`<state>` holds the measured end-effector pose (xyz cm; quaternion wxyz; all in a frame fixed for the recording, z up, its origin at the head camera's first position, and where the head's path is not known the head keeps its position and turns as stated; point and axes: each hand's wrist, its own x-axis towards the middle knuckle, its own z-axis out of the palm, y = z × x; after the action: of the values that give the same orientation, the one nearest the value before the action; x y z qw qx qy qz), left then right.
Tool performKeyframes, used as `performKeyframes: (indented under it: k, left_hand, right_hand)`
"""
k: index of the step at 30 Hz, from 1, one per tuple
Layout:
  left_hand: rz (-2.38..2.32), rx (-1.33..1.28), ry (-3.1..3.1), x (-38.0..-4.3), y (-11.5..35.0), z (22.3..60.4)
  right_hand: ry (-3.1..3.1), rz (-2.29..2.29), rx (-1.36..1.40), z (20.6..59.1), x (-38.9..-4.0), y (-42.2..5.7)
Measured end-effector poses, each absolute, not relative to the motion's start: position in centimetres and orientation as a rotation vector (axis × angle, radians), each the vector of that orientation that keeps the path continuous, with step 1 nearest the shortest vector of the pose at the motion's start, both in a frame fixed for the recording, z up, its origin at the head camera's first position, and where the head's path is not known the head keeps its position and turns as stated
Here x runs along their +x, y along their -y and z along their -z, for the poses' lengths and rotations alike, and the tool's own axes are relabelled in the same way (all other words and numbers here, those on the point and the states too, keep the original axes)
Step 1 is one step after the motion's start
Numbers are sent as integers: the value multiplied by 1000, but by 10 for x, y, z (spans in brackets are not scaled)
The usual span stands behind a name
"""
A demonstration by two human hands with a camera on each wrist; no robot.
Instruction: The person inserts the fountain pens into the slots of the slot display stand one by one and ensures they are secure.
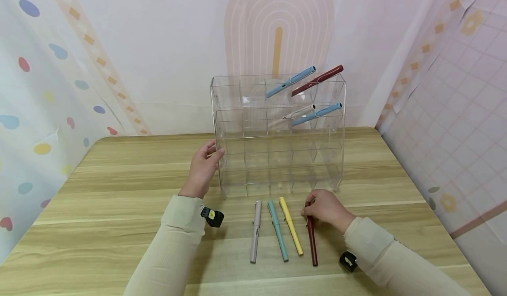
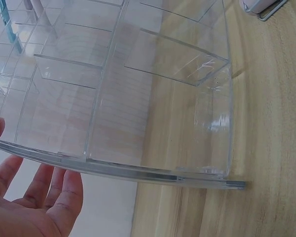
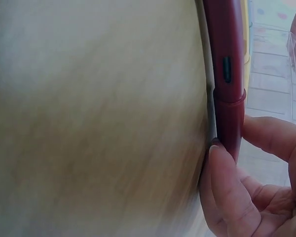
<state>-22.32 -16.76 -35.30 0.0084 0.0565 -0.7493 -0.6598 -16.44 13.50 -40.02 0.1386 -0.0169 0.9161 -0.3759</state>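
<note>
A clear rack with rows of compartments stands upright on the table. My left hand holds its left side panel, the thumb in front and the fingers along the outer face. My right hand pinches the clip end of a dark red capped pen between thumb and fingers. In the right wrist view this red pen shows a small dark slot in its barrel. Left of it lie a yellow pen, a teal pen and a grey pen, roughly side by side.
In the rack's top row lean a blue pen and a dark red pen. The row below holds a whitish pen and another blue pen. A patterned cloth hangs behind the wooden table.
</note>
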Motion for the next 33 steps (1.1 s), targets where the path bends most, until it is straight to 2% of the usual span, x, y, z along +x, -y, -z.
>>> performKeyframes:
  k: [13,22,33]
  left_hand:
    - [2077,173,2317,-222,166,354]
    - [2081,164,2314,-221,167,354]
    - [2071,171,2329,-222,167,354]
  right_hand:
    - [-2542,1272,33,396,-164,-143]
    - [-2545,1351,-28,384,-162,-145]
    - [-2464,1547,60,364,-165,-152]
